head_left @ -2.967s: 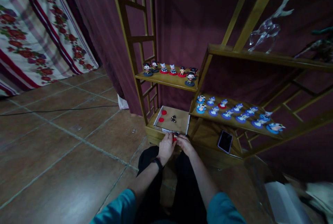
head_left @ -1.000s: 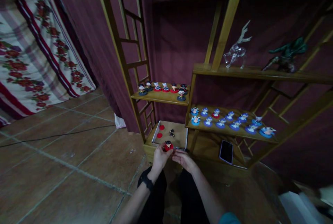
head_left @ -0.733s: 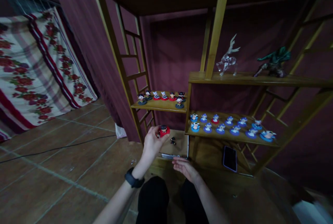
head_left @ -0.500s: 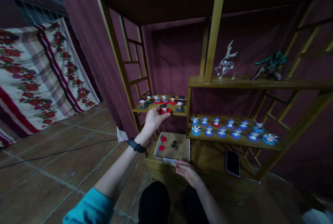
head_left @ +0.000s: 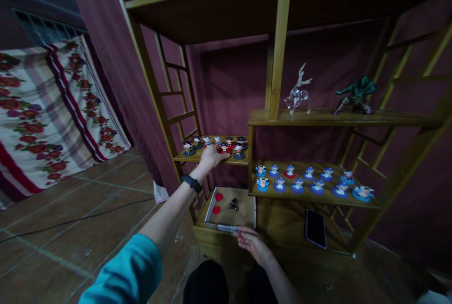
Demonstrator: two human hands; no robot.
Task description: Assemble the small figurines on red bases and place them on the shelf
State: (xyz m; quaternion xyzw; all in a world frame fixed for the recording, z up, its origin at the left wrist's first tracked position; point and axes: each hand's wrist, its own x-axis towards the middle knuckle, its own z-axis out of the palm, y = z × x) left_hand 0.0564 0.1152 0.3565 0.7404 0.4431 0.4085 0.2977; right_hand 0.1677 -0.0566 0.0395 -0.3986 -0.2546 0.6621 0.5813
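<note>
My left hand [head_left: 212, 156] is closed on a small figurine [head_left: 224, 148] with a red base, at the front of the upper left shelf [head_left: 197, 156]. Around it stand more small figurines, among them a dark-based figurine [head_left: 239, 151] just to the right and another dark-based figurine [head_left: 188, 149] to the left. My right hand [head_left: 251, 241] is open, fingers stretched out, by the front right corner of a shallow box [head_left: 226, 229]. In that box lie two red discs [head_left: 216, 209] and a small black figure [head_left: 233, 204].
Several blue- and purple-based figurines [head_left: 297, 185] stand in two rows on the lower right shelf. Above them are a clear deer figurine [head_left: 297, 93] and a dark green crouching figure [head_left: 356, 94]. A phone [head_left: 316, 229] lies on the bottom board. A wooden post [head_left: 281, 49] divides the unit.
My left hand has moved farther in over the shelf with the red-based figurine, bringing it between the other figurines. My right hand stays by the box. The view has shifted slightly.
</note>
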